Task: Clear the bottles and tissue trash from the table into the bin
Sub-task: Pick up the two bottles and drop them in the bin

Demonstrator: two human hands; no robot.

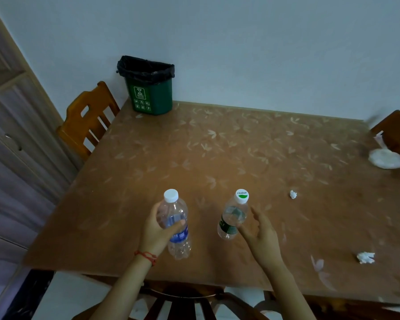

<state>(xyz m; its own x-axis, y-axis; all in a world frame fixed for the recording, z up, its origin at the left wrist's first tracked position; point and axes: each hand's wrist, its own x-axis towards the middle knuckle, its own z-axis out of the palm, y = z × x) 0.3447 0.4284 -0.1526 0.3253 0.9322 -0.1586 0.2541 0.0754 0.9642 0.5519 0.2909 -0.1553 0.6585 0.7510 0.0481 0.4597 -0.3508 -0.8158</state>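
Observation:
My left hand (pixel 158 229) is wrapped around a clear bottle with a blue label and white cap (pixel 177 227) near the table's front edge. Beside it stands a smaller clear bottle with a green label and green-marked cap (pixel 232 215); my right hand (pixel 260 232) is at its right side, thumb touching the bottle and fingers spread, not closed round it. A small tissue ball (pixel 293 194) lies to the right of that bottle. A larger crumpled tissue (pixel 366 257) lies near the front right. The green bin (pixel 150 88) with a black liner stands at the table's far left corner.
The brown leaf-patterned table (pixel 217 153) stands against a white wall. Wooden chairs stand at the left (pixel 86 121), at the right edge (pixel 393 130) and below me (pixel 183 306). A white round object (pixel 385 158) lies at the table's right edge. A cabinet (pixel 14 135) stands at the left.

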